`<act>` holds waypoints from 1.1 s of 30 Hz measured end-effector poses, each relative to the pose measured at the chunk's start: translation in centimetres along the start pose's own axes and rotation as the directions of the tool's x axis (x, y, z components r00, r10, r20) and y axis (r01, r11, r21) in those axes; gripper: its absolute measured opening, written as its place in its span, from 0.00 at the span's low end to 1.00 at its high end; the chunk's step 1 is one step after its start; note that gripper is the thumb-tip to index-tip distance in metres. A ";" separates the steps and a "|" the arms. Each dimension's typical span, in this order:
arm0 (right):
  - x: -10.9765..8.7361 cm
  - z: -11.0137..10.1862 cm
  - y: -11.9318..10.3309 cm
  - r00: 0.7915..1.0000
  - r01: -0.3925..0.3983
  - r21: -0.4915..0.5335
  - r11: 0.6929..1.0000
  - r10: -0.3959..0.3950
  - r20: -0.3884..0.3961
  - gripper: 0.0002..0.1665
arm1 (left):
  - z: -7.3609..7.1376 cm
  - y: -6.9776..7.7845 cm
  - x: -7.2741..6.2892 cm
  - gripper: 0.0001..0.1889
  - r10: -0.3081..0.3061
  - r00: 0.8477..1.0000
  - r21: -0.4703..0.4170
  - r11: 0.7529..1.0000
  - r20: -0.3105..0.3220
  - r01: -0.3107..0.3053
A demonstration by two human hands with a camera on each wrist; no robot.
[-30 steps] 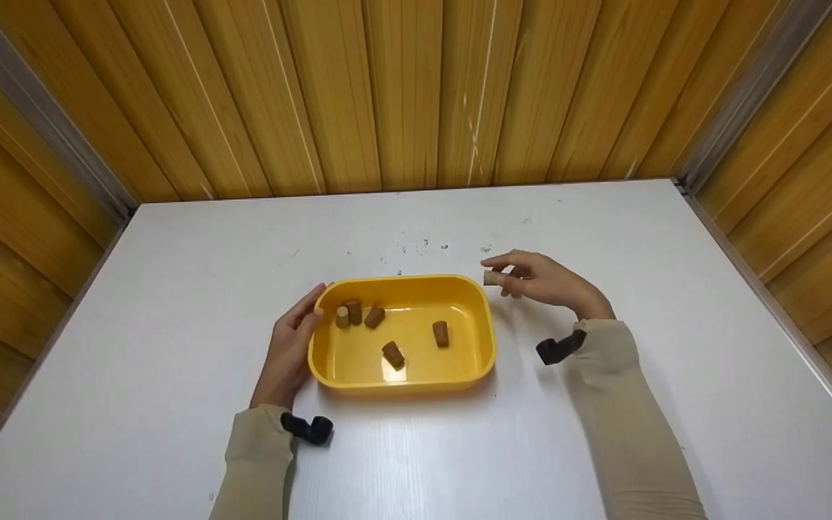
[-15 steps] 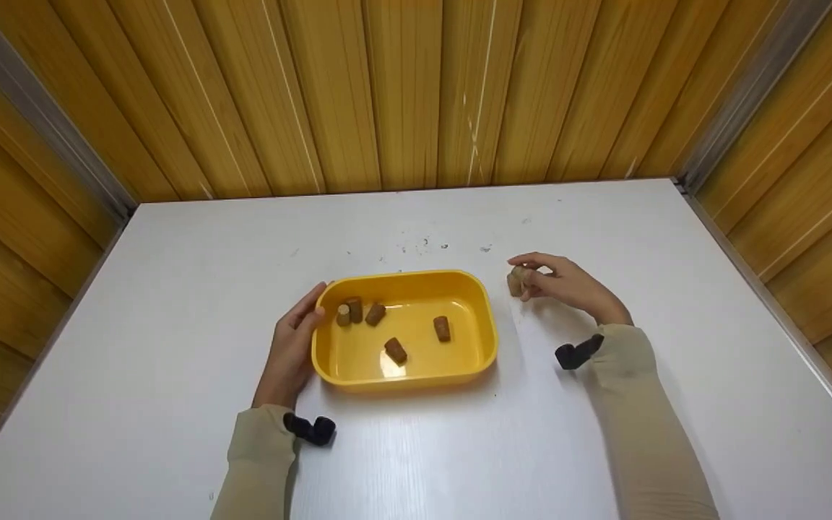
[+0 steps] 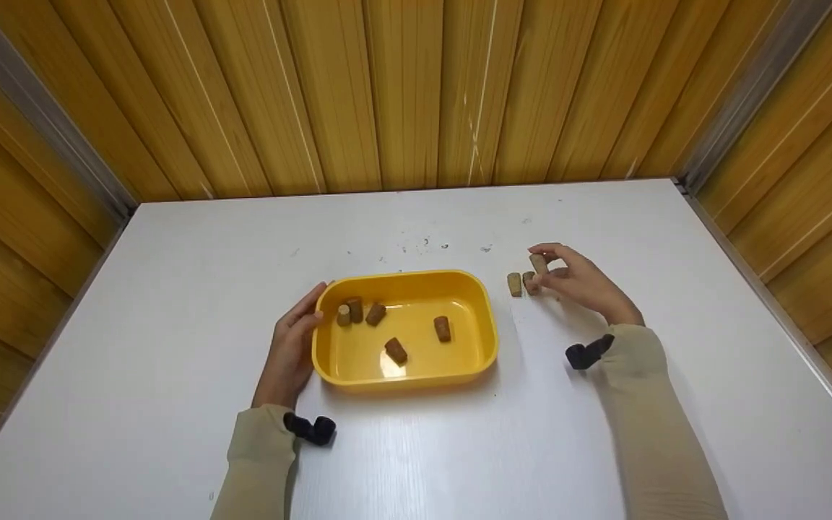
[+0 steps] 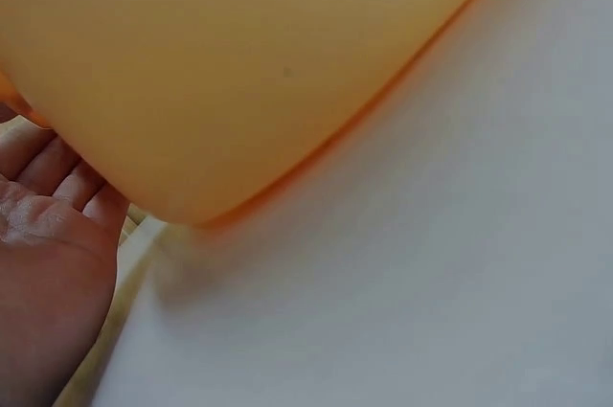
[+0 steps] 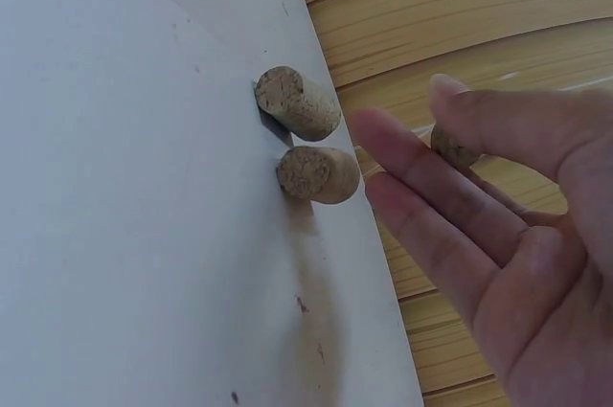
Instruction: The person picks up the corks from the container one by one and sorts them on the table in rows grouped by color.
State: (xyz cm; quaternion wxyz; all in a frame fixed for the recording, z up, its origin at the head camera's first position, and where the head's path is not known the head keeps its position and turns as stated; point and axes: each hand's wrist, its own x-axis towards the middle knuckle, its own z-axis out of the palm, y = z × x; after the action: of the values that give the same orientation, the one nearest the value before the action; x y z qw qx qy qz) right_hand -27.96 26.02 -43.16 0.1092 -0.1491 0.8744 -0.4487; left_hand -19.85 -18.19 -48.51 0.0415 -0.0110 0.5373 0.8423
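My right hand (image 3: 582, 282) pinches a cork (image 3: 539, 264) between thumb and fingers, just above the table. In the right wrist view only the end of that held cork (image 5: 452, 146) shows behind the thumb. Close to these fingertips two more corks, a paler one (image 3: 514, 284) and a browner one (image 3: 530, 282), lie side by side on the table. My left hand (image 3: 289, 354) grips the left end of a yellow plastic tub (image 3: 405, 386), thumb at the rim and fingers along the outer wall. Several corks lie inside, among them a brown cork (image 3: 442, 328) toward the right.
The white table (image 3: 192, 289) runs back to a wood-patterned panel wall (image 3: 401, 94), with similar walls at both sides. Small dark crumbs (image 3: 423, 244) lie behind the tub. Each wrist carries a small black camera, such as the right one (image 3: 588, 352).
My right hand has moved right, away from the tub. Two corks now lie on the table by its fingers, and it holds another one. The tub shifted slightly; my left hand stays on it.
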 end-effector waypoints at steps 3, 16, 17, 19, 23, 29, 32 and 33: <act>0.3 -0.1 0.8 0.999 0.000 -0.040 0.999 -0.001 -0.041 0.33 | 0.0 0.0 0.0 0.28 0.004 1.000 -0.001 1.000 -0.001 -0.004; 0.2 -0.4 2.4 0.995 -0.045 -0.059 0.997 0.040 -0.087 0.29 | 0.0 0.0 -0.1 0.28 0.009 1.000 -0.007 1.000 0.021 -0.009; 0.1 -0.4 2.4 0.995 -0.050 -0.058 0.997 0.045 -0.088 0.29 | 0.0 0.0 -0.1 0.28 0.009 1.000 -0.007 1.000 0.021 -0.008; 0.1 -0.4 2.5 0.994 -0.070 -0.060 0.996 0.065 -0.087 0.29 | 0.0 0.0 -0.2 0.28 0.008 1.000 -0.005 1.000 0.018 -0.008; 0.2 -0.4 2.7 0.988 -0.138 -0.077 0.987 0.133 -0.074 0.29 | 0.0 0.0 -0.1 0.29 0.008 1.000 -0.008 1.000 0.013 -0.008; 0.3 -0.5 2.8 0.976 -0.214 -0.095 0.972 0.210 -0.049 0.30 | 0.1 0.1 0.0 0.29 -0.003 1.000 -0.016 1.000 0.003 0.003; 0.3 -0.6 2.8 0.974 -0.226 -0.098 0.969 0.222 -0.051 0.30 | 0.1 0.1 0.0 0.29 -0.006 1.000 -0.013 1.000 -0.001 0.006; 0.4 -0.6 2.8 0.974 -0.223 -0.101 0.970 0.219 -0.051 0.30 | 0.1 0.1 0.0 0.29 -0.005 1.000 -0.012 1.000 0.001 0.005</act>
State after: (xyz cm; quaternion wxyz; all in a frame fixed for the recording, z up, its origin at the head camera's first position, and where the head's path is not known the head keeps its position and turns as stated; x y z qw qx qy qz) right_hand -28.92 27.86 -45.13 0.1333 -0.0476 0.9100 -0.3897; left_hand -19.90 -18.15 -48.36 0.0438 -0.0124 0.5322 0.8454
